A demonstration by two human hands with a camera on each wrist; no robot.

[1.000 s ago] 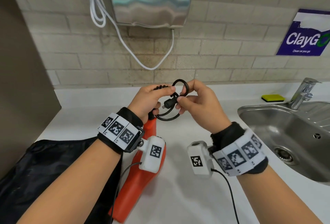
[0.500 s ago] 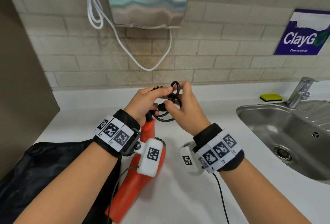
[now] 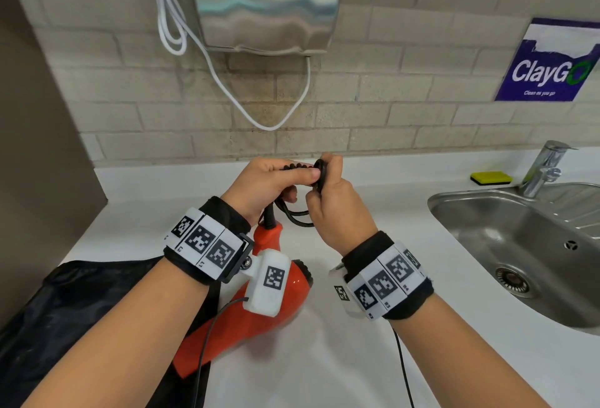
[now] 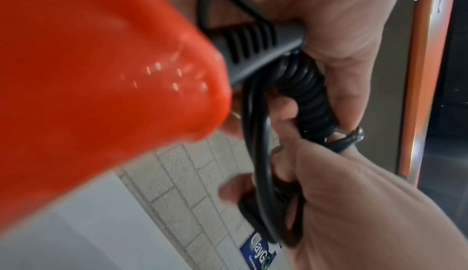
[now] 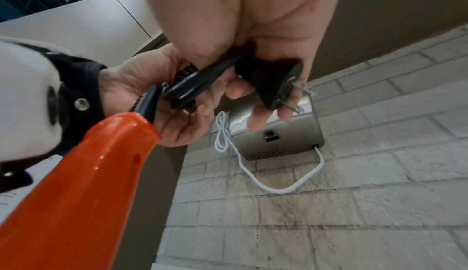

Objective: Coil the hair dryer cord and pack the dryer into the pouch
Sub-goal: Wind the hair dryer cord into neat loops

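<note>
my left hand (image 3: 259,180) holds the coiled cord (image 4: 303,94) above the orange dryer (image 3: 259,303) on the worktop (image 3: 324,359); right hand (image 3: 337,206) grips the plug (image 5: 268,78). risk: loops springing loose (coils look stiff). pouch (image 3: 81,303) lies near left.

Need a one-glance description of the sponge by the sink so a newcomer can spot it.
Start at the steel sink on the right of the white counter and find its tap. The sponge lies just left of the tap, against the brick wall. It is the only yellow-green thing there, a flat block with a dark underside.
</note>
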